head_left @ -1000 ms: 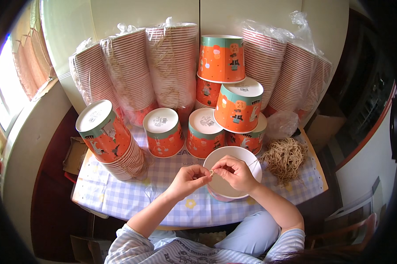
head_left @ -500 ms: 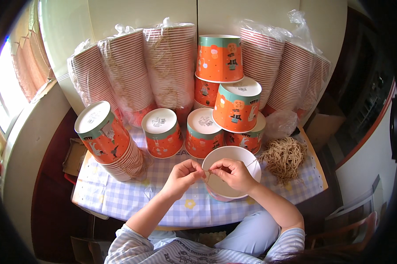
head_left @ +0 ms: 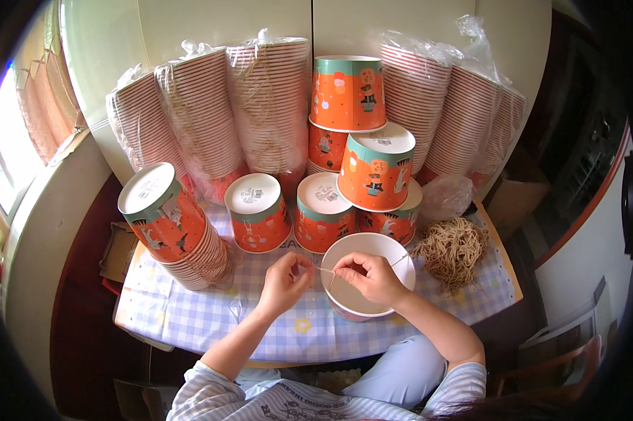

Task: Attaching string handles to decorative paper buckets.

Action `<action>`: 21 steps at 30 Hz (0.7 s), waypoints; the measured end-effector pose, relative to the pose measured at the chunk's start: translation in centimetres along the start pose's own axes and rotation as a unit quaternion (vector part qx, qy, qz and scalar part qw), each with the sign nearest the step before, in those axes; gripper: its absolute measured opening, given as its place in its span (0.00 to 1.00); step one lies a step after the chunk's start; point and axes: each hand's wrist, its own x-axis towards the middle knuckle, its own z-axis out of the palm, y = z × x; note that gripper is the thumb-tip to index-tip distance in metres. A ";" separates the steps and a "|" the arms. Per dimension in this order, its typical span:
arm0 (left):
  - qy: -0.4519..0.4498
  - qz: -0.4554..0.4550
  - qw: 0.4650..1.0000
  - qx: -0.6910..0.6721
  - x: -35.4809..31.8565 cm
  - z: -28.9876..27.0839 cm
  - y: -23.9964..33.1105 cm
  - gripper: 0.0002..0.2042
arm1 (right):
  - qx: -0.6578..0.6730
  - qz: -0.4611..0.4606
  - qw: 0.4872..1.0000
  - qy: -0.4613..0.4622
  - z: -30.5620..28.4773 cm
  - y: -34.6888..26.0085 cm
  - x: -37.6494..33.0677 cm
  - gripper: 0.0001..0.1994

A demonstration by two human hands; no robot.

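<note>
Threading a string at a paper bucket

Left hand (head_left: 283, 282) and right hand (head_left: 372, 276) each pinch a thin string (head_left: 323, 269) over the upright bucket (head_left: 367, 281) on the bench (head_left: 190, 319); string not yet fixed, string pile (head_left: 451, 249) right of bucket.

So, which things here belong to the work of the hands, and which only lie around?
In use:
- left hand and right hand, pinching a thin string
- upright white bowl, under the right hand
- string bundle

Lying about:
- upside-down orange cups
- wrapped cup stacks
- checked tablecloth
</note>
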 end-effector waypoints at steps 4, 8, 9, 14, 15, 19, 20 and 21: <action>0.072 0.211 0.970 0.101 -0.5 0.5 1.6 0.04 | 0.005 0.011 1.000 0.010 -0.1 0.0 0.1 0.05; 0.022 0.230 0.963 0.136 -0.6 1.5 2.5 0.05 | 0.011 0.020 1.000 0.013 -0.1 0.2 0.0 0.05; 0.007 0.216 0.966 0.142 -0.6 1.6 2.2 0.06 | 0.011 0.019 1.000 0.013 -0.1 0.1 0.0 0.05; -0.055 0.026 0.997 -0.043 -0.9 2.2 1.9 0.04 | 0.033 0.025 0.999 0.004 0.0 -0.2 0.1 0.05; -0.062 0.003 0.986 -0.158 -0.9 2.4 1.4 0.04 | 0.034 0.024 0.999 0.003 0.1 -0.1 0.1 0.05; -0.076 -0.009 0.969 -0.235 -0.8 2.5 1.6 0.04 | 0.025 0.019 0.999 0.011 0.0 0.0 0.0 0.05; -0.076 -0.010 0.970 -0.233 -0.8 2.4 1.6 0.04 | 0.019 0.007 1.000 0.019 0.0 0.0 0.0 0.05; -0.075 -0.010 0.970 -0.230 -0.8 2.3 1.7 0.04 | 0.019 0.007 1.000 0.020 0.0 0.0 0.0 0.05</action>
